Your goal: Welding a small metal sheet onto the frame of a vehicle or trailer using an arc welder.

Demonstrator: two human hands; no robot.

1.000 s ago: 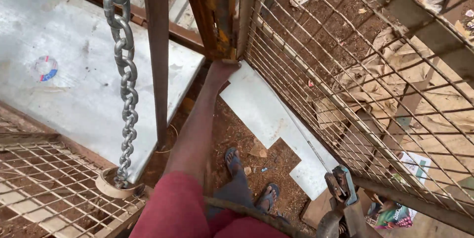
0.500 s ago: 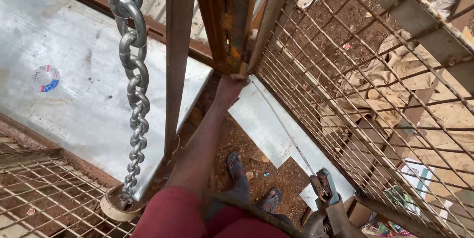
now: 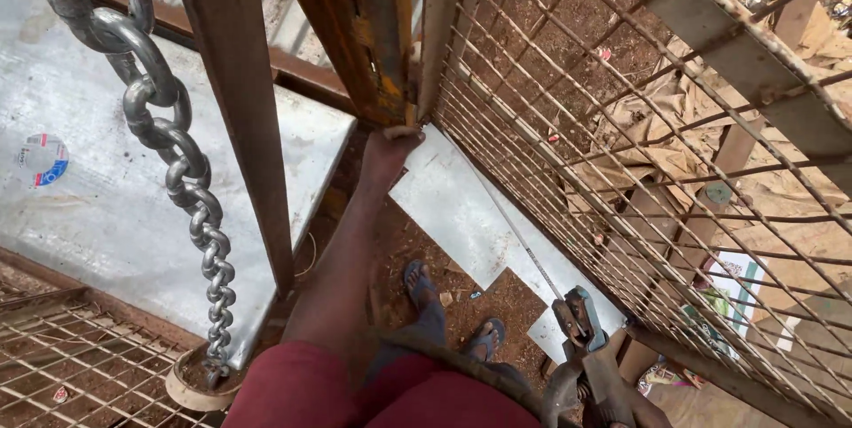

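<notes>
Up in the middle of the frame, the left hand (image 3: 388, 146) presses the rusty wire mesh panel (image 3: 568, 153) against the rusty steel post (image 3: 377, 28), its grip closed on the panel's edge. Low on the right, the right hand (image 3: 621, 401) holds a welding electrode holder (image 3: 579, 317) with a thin rod. Best to keep the panel tight and steady.

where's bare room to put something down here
Most room: the grey sheet left of the chain, past the round disc. Some on the pale sheet beside the mesh. Crowded: dirt around the feet, and the left hand at the rusty post.
</notes>
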